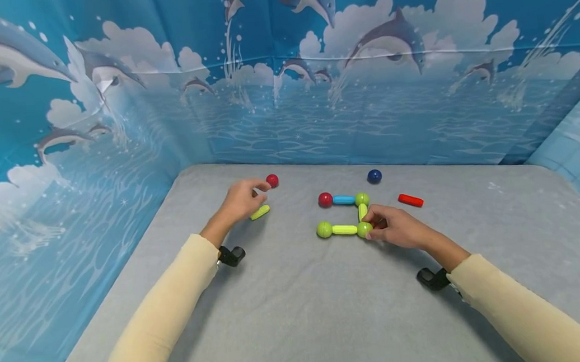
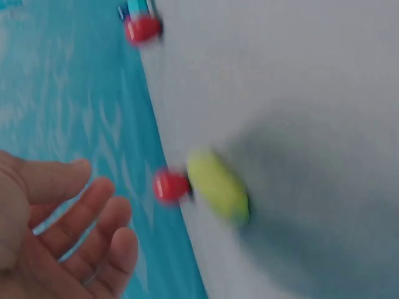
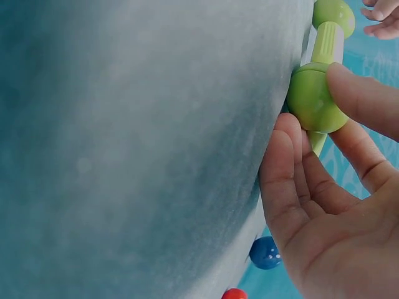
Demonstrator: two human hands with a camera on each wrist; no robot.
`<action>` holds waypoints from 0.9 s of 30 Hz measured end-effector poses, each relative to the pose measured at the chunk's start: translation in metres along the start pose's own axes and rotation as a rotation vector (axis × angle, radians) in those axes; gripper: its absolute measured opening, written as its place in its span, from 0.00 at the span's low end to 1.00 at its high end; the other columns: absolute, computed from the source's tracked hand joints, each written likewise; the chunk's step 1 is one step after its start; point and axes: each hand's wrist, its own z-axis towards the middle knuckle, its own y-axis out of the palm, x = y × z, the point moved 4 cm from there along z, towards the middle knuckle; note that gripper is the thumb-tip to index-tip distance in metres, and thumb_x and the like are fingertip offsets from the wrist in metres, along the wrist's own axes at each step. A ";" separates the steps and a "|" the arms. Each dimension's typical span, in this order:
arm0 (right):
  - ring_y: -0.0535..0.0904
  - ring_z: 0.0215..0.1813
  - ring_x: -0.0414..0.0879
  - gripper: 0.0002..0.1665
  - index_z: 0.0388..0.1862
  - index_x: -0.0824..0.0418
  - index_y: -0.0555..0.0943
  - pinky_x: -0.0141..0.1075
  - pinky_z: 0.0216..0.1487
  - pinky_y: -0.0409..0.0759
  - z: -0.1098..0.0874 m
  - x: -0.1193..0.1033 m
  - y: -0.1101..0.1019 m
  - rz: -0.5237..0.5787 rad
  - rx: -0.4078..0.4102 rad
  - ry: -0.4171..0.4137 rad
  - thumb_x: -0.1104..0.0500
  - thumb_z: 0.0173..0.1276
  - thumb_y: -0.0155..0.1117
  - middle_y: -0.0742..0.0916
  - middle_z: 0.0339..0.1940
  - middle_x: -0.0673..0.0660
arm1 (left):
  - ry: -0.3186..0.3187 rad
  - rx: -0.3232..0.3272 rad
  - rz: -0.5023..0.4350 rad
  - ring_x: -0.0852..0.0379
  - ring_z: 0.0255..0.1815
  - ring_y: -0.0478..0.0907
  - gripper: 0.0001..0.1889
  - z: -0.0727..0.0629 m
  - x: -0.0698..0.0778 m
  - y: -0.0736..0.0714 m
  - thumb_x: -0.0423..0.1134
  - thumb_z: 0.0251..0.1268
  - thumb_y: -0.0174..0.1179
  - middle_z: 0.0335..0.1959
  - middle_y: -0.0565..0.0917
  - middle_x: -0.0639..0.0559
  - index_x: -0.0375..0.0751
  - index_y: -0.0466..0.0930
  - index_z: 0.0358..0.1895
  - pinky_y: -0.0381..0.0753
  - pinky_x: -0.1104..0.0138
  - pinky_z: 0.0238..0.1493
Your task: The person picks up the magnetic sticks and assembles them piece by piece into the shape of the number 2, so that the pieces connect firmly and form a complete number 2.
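A flat chain of magnetic pieces lies mid-table: red ball (image 1: pixel 325 200), blue stick (image 1: pixel 343 199), green ball (image 1: pixel 362 199), short lime stick (image 1: pixel 362 212), corner green ball (image 1: pixel 365 230), lime stick (image 1: pixel 344 229), end green ball (image 1: pixel 324 229). My right hand (image 1: pixel 374 226) pinches the corner green ball (image 3: pixel 313 99) between thumb and fingers (image 3: pixel 283 162). My left hand (image 1: pixel 256 193) hovers with relaxed fingers (image 2: pixel 93 205) and holds nothing. It is just short of a loose red ball (image 1: pixel 272 180) and a loose lime stick (image 1: pixel 260 211). The left wrist view is blurred.
A loose blue ball (image 1: pixel 374 176) and a red stick (image 1: pixel 410 200) lie behind and right of the chain. Everything rests on a grey padded table (image 1: pixel 299 315). Blue dolphin-print walls (image 1: pixel 115 131) close in the left, back and right.
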 end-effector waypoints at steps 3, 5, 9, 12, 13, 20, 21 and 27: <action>0.77 0.45 0.49 0.12 0.47 0.60 0.77 0.36 0.37 0.79 0.000 0.001 0.000 -0.005 0.002 0.005 0.63 0.67 0.67 0.84 0.45 0.60 | -0.010 0.002 0.077 0.46 0.56 0.80 0.16 0.007 -0.014 -0.012 0.33 0.74 0.51 0.58 0.83 0.44 0.41 0.80 0.59 0.80 0.54 0.56; 0.77 0.45 0.49 0.12 0.47 0.60 0.77 0.36 0.37 0.79 0.000 0.002 0.000 -0.007 0.002 0.009 0.63 0.67 0.67 0.84 0.46 0.60 | -0.013 -0.017 0.091 0.44 0.57 0.79 0.17 0.011 -0.022 -0.013 0.30 0.74 0.49 0.57 0.83 0.42 0.40 0.81 0.59 0.79 0.52 0.59; 0.78 0.45 0.49 0.12 0.47 0.59 0.77 0.37 0.37 0.79 0.000 0.003 0.002 -0.001 0.005 0.013 0.63 0.67 0.67 0.84 0.46 0.60 | 0.006 -0.129 0.138 0.44 0.60 0.78 0.17 0.015 -0.033 -0.002 0.29 0.73 0.49 0.57 0.83 0.41 0.39 0.81 0.59 0.78 0.53 0.61; 0.78 0.46 0.49 0.12 0.47 0.59 0.77 0.37 0.37 0.79 0.000 0.003 0.003 0.011 0.001 0.015 0.63 0.67 0.66 0.84 0.47 0.61 | 0.004 -0.219 0.158 0.45 0.61 0.78 0.16 0.014 -0.041 0.009 0.32 0.73 0.52 0.58 0.83 0.42 0.41 0.82 0.59 0.77 0.54 0.61; 0.78 0.46 0.49 0.12 0.47 0.59 0.77 0.37 0.37 0.79 0.000 0.003 0.004 0.010 0.000 0.015 0.63 0.67 0.66 0.84 0.47 0.60 | 0.001 -0.240 0.157 0.46 0.61 0.77 0.16 0.013 -0.042 0.012 0.33 0.72 0.53 0.58 0.84 0.43 0.42 0.82 0.58 0.77 0.55 0.61; 0.78 0.46 0.49 0.12 0.47 0.59 0.77 0.37 0.38 0.79 0.000 0.001 0.002 -0.014 0.008 0.008 0.63 0.66 0.67 0.84 0.46 0.60 | -0.005 -0.273 0.127 0.46 0.60 0.78 0.18 0.011 -0.040 0.016 0.34 0.70 0.57 0.57 0.83 0.42 0.44 0.79 0.62 0.78 0.56 0.59; 0.78 0.46 0.49 0.12 0.47 0.59 0.77 0.37 0.38 0.79 0.000 0.000 0.002 -0.014 0.007 0.008 0.63 0.66 0.67 0.84 0.46 0.60 | -0.008 -0.281 0.129 0.46 0.60 0.78 0.19 0.011 -0.039 0.016 0.34 0.70 0.57 0.58 0.82 0.41 0.45 0.78 0.63 0.79 0.56 0.59; 0.78 0.46 0.50 0.12 0.47 0.59 0.77 0.37 0.39 0.79 0.002 0.001 0.001 -0.010 0.005 0.015 0.62 0.67 0.67 0.84 0.47 0.61 | -0.030 -0.337 0.154 0.46 0.59 0.78 0.22 0.012 -0.034 0.018 0.31 0.69 0.54 0.60 0.81 0.40 0.49 0.77 0.65 0.80 0.57 0.56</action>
